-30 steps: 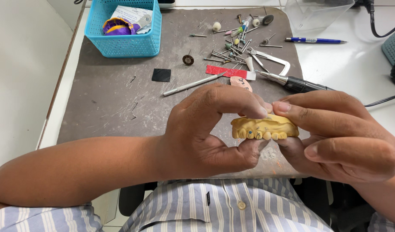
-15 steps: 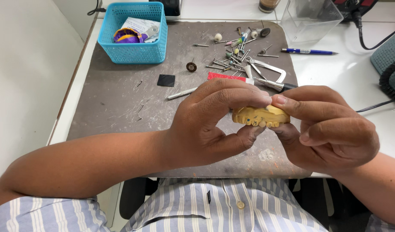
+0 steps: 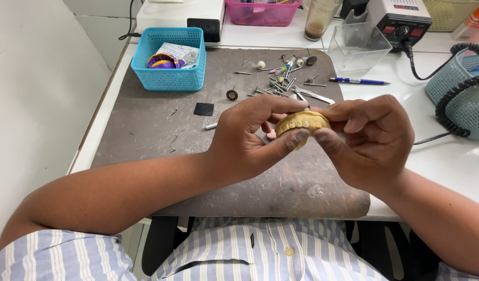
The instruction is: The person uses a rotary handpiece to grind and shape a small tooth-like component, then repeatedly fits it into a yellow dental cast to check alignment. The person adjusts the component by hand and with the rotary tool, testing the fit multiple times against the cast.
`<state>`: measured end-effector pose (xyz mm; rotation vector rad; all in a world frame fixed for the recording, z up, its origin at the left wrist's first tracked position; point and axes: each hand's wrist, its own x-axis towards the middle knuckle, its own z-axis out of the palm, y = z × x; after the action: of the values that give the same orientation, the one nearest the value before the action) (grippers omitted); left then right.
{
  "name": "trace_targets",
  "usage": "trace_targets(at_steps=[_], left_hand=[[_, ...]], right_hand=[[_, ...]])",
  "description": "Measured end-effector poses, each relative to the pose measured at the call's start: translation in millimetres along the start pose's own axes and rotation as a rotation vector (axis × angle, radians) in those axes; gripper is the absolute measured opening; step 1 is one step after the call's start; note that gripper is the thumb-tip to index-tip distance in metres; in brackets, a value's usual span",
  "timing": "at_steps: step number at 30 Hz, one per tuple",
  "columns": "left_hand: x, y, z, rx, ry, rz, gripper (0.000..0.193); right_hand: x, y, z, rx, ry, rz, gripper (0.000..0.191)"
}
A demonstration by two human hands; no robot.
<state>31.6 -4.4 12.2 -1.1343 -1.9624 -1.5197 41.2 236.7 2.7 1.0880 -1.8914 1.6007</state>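
Both hands are holding a yellow dental cast [image 3: 302,124] above the middle of the grey mat [image 3: 145,130] that is covering the worktop [image 3: 447,161]; the left hand [image 3: 250,138] is clamping it from the left, thumb under its near edge and fingers curling over the top; the right hand [image 3: 372,140] is gripping it from the right, thumb pressing against its near side; the row of teeth is facing the person. On the far part of the mat a scatter of small burs and metal tools [image 3: 286,80] is lying; a turquoise basket [image 3: 169,65] is standing at the far left; a black square pad [image 3: 203,109] is lying near it; a blue pen [image 3: 359,81] is resting at the far right, beside a clear plastic box [image 3: 356,47].
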Motion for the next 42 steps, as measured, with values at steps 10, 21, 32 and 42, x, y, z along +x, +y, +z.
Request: trace_targets(at_steps=[10,21,32,42], left_hand=[[4.6,3.8,1.2,-0.174,-0.079,-0.188,0.038],[0.6,-9.5,-0.9,-0.081,-0.117,0.117,0.021],[-0.4,17.9,-5.7,-0.095,-0.087,0.168,0.042],[1.4,20.0,-10.0,-0.110,-0.123,0.237,0.043]], right_hand=[[5.3,-3.9,-8.8,0.173,-0.043,0.207,0.031],[3.0,-1.6,-9.6,0.173,-0.088,0.146,0.031],[2.2,-14.4,-14.5,-0.168,-0.219,-0.277,0.039],[6.2,-23.5,-18.2,-0.279,-0.297,-0.325,0.043]])
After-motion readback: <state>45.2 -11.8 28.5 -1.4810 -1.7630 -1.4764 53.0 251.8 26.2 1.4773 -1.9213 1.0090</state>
